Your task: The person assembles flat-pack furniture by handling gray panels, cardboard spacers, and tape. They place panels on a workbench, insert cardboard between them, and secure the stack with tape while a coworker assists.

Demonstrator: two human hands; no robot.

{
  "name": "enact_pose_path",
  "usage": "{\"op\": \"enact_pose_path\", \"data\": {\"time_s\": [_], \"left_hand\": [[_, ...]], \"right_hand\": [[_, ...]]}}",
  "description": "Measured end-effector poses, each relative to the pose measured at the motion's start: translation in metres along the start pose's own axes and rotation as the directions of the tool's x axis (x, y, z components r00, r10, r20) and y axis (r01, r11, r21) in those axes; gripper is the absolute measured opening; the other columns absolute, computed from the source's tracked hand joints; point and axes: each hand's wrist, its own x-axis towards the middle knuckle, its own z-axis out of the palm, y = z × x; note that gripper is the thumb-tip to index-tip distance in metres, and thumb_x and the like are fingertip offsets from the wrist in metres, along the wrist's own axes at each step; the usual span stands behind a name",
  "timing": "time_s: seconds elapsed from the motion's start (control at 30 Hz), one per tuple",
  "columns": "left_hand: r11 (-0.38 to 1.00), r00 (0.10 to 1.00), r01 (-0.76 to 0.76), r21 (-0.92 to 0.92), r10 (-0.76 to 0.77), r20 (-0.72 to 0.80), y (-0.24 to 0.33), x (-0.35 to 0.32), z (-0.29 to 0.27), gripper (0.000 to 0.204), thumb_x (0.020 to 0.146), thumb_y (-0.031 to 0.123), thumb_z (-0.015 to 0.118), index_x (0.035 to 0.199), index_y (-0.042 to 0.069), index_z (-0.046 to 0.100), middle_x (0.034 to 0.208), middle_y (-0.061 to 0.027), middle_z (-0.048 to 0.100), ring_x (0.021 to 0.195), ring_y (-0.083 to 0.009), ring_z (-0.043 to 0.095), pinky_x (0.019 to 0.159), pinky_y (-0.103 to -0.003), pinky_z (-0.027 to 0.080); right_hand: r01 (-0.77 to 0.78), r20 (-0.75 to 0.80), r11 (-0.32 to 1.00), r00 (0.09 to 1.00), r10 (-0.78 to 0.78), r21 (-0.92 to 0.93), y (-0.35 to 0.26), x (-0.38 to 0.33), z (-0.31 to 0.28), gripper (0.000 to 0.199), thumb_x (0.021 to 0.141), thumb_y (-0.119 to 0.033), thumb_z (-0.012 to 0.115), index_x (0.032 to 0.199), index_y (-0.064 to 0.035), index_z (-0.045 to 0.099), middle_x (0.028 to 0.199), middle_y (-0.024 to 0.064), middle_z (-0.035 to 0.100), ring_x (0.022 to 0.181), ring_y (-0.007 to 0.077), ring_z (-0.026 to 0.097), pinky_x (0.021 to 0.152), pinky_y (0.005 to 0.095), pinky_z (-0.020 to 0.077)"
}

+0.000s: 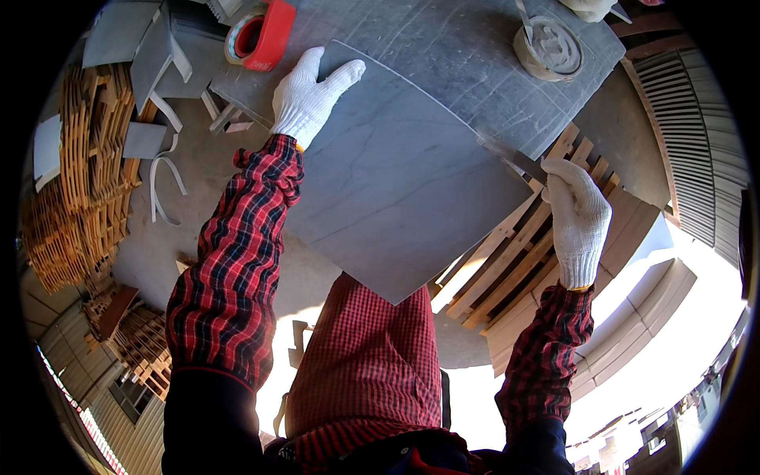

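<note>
A large grey tile (404,174) with faint dark veins lies with its far part over the worktable and its near corner past the table's edge, above my lap. My left hand (313,95), in a white knit glove, grips the tile's left edge near the far corner, its thumb on the face. In my right hand (578,210), also gloved, is a putty knife (524,165), its blade against the tile's right edge. Grey paste shows by the blade. A round tub (550,49) of grey paste stands at the far right of the table, with a flat tool leaning in it.
The scratched grey worktable (443,39) carries a red tape dispenser (271,36) at the far left. Wooden pallets (95,150) are stacked on the left. Another pallet (507,261) and stacked boxes (625,309) stand below right. A white strip (158,190) lies on the floor.
</note>
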Motion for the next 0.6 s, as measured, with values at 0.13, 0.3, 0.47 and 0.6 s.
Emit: {"op": "enact_pose_path", "data": {"time_s": [0.13, 0.3, 0.47, 0.6], "left_hand": [[0.998, 0.998, -0.027, 0.053, 0.029, -0.048, 0.001, -0.002, 0.000, 0.072, 0.082, 0.062, 0.075, 0.121, 0.003, 0.062, 0.098, -0.0120, 0.071, 0.092, -0.0241, 0.066, 0.086, -0.038, 0.050], [1.000, 0.999, 0.012, -0.021, -0.011, 0.031, 0.014, -0.005, -0.004, 0.077, 0.082, 0.062, 0.074, 0.127, 0.001, 0.060, 0.102, -0.0136, 0.072, 0.098, -0.0258, 0.066, 0.091, -0.038, 0.049], [0.999, 1.000, 0.004, 0.036, -0.004, -0.013, -0.005, 0.000, 0.001, 0.079, 0.082, 0.063, 0.074, 0.129, 0.001, 0.059, 0.107, -0.0161, 0.071, 0.104, -0.0284, 0.066, 0.093, -0.040, 0.049], [0.998, 0.995, 0.062, 0.007, -0.062, 0.071, 0.018, -0.006, -0.007, 0.071, 0.089, 0.050, 0.074, 0.132, -0.003, 0.057, 0.115, -0.0125, 0.069, 0.105, -0.0182, 0.062, 0.096, -0.032, 0.046]], "right_hand": [[-0.115, 0.016, 0.984, 0.993, 0.114, 0.133, -0.006, -0.004, -0.009, 0.018, 0.095, -0.006, 0.062, 0.107, -0.0038, 0.075, 0.093, 0.0069, 0.073, 0.079, 0.0128, 0.066, 0.072, 0.0277, 0.0537], [-0.118, 0.057, 0.973, 0.992, 0.108, 0.199, -0.010, -0.003, -0.008, 0.019, 0.095, -0.005, 0.061, 0.107, -0.0024, 0.075, 0.095, 0.0068, 0.072, 0.080, 0.0119, 0.065, 0.072, 0.0270, 0.0531], [-0.096, 0.056, 0.986, 0.994, 0.089, 0.136, -0.006, -0.004, -0.008, 0.020, 0.096, -0.006, 0.060, 0.109, -0.0028, 0.075, 0.093, 0.0063, 0.072, 0.077, 0.0119, 0.065, 0.074, 0.0254, 0.0530], [-0.160, -0.028, 0.960, 0.985, 0.171, 0.232, -0.005, 0.000, -0.015, 0.020, 0.097, -0.008, 0.061, 0.111, -0.0049, 0.075, 0.090, 0.0048, 0.071, 0.074, 0.0097, 0.063, 0.071, 0.0246, 0.0508]]}}
